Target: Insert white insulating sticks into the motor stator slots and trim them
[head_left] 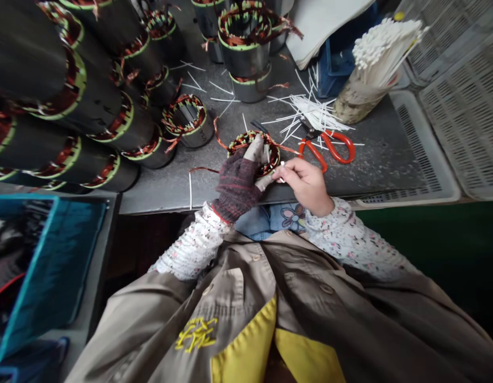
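Motor stator [253,153] with copper wire sits on the gray table [214,192], and it is the one of many under the two hands. The left hand [237,183], in a dark glove, clamps its top edge. The right hand [304,183] pinches a white strip [282,172] with fingers together. One pair of orange scissors [328,149] lies near.

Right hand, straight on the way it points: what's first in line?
Probably the left hand, at its pale covered finger, just beyond the fingertips of the right hand. Depth is hard to judge from this view.
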`<move>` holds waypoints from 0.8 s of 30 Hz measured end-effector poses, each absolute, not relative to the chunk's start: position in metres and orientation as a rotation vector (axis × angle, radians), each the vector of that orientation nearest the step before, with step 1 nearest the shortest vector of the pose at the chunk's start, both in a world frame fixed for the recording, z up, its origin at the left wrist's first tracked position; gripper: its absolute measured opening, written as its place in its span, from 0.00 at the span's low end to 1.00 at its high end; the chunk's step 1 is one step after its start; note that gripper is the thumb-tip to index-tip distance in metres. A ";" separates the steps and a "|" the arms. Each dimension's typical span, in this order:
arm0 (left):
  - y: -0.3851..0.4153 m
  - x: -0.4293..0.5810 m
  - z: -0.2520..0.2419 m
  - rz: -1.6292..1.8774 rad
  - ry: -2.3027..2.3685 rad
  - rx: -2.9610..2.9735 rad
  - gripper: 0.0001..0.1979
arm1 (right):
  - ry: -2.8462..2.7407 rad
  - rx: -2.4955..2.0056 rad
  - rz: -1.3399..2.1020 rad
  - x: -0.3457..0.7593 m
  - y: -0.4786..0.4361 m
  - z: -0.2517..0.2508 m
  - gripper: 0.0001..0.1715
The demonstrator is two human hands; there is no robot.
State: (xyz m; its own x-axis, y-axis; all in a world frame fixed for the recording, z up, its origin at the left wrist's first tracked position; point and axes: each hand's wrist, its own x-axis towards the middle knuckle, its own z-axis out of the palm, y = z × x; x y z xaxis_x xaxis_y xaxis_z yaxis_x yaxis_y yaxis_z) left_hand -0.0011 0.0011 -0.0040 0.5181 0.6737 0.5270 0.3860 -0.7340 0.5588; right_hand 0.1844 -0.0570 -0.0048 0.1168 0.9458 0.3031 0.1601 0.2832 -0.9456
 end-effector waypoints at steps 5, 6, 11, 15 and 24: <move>-0.004 0.004 -0.002 1.256 0.765 2.083 0.13 | -1.273 -1.193 0.850 0.183 -0.051 -0.003 0.20; -0.005 0.004 0.001 1.266 0.778 2.110 0.09 | -1.299 -1.193 0.853 0.184 -0.053 -0.002 0.20; -0.006 0.004 0.009 1.222 0.887 2.183 0.05 | -1.478 -1.157 0.702 0.187 -0.058 0.000 0.17; -0.005 0.003 0.010 1.141 0.927 2.231 0.07 | -1.536 -1.278 0.563 0.186 -0.047 -0.005 0.15; -0.004 -0.001 0.009 1.067 0.870 2.533 0.11 | -1.677 -1.279 0.655 0.188 -0.051 0.019 0.23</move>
State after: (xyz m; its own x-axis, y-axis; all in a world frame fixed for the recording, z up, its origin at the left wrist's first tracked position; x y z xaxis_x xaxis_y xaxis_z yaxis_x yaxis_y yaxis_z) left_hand -0.0006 -0.0036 0.0093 0.5515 0.6163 0.5622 0.4272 -0.7875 0.4442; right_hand 0.1882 -0.0511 0.0192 -0.0604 0.9399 0.3360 0.4634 0.3245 -0.8246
